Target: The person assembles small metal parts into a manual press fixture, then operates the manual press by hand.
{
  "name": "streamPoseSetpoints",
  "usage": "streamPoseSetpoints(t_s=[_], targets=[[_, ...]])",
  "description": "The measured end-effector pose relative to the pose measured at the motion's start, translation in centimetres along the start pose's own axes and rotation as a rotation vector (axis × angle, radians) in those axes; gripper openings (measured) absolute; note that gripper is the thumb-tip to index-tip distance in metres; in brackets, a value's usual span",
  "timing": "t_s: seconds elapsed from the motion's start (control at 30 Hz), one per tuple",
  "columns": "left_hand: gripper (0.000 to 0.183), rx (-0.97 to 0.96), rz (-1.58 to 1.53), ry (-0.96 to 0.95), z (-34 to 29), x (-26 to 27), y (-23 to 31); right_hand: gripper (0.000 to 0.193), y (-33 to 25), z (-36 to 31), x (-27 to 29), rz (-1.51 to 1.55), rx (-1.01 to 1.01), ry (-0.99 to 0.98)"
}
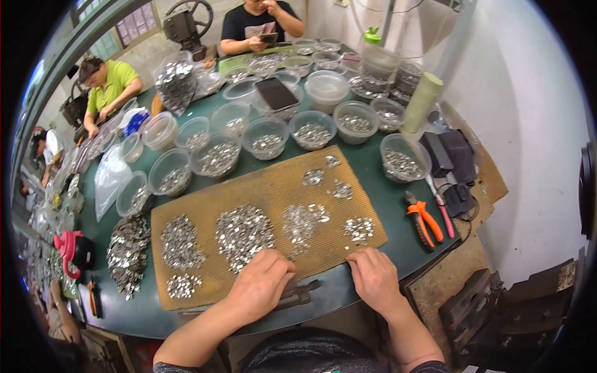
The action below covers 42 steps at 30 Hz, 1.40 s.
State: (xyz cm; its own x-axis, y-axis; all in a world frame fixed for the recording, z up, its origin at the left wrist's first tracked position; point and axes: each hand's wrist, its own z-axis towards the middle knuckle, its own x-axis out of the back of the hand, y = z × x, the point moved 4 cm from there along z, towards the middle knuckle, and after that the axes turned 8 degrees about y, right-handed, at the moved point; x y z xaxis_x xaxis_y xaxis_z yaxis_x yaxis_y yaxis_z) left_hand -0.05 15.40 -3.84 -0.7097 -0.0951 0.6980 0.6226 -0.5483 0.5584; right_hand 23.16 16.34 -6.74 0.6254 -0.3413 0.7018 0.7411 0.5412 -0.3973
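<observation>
A tan ribbed mat (pixel 283 186) lies before me with several heaps of small flat silver metal pieces on it. My left hand (pixel 264 280) rests at the mat's near edge, fingers curled together, just below the large middle heap (pixel 244 235). Whatever its fingertips pinch is hidden. To its upper right spreads a looser heap (pixel 300 225). My right hand (pixel 374 276) is at the near right edge, thumb and fingers drawn together below a small heap of shiny pieces (pixel 359 229). I cannot make out anything in its grip. A dark metal bar tool (pixel 300 297) lies beside my left hand.
Plastic tubs of metal pieces (pixel 216 155) line the mat's far side. Orange-handled pliers (pixel 424 221) and a pink-handled brush (pixel 443 208) lie right. A bag of pieces (pixel 127 255) and a pink-lidded bottle (pixel 73 252) stand left. A phone (pixel 277 94) rests on tubs. Other people sit beyond.
</observation>
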Motion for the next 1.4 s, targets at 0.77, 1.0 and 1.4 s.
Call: streamPoseSetpoints(t_s=[0.77,1.0,1.4], targets=[[0.019,0.059,0.111,0.217,-11.2,2.2,-1.6,0.017,-11.6,-0.5,-6.6,0.371,0.287,-0.297],[0.019,0.106,0.077,0.230,-10.0,2.2,-1.4,0.013,-5.0,0.7,-3.0,0.263,-0.011,-0.046],[0.025,0.146,0.134,0.163,-10.0,2.2,-0.8,0.015,-2.3,1.3,-3.9,-0.042,0.081,-0.069]])
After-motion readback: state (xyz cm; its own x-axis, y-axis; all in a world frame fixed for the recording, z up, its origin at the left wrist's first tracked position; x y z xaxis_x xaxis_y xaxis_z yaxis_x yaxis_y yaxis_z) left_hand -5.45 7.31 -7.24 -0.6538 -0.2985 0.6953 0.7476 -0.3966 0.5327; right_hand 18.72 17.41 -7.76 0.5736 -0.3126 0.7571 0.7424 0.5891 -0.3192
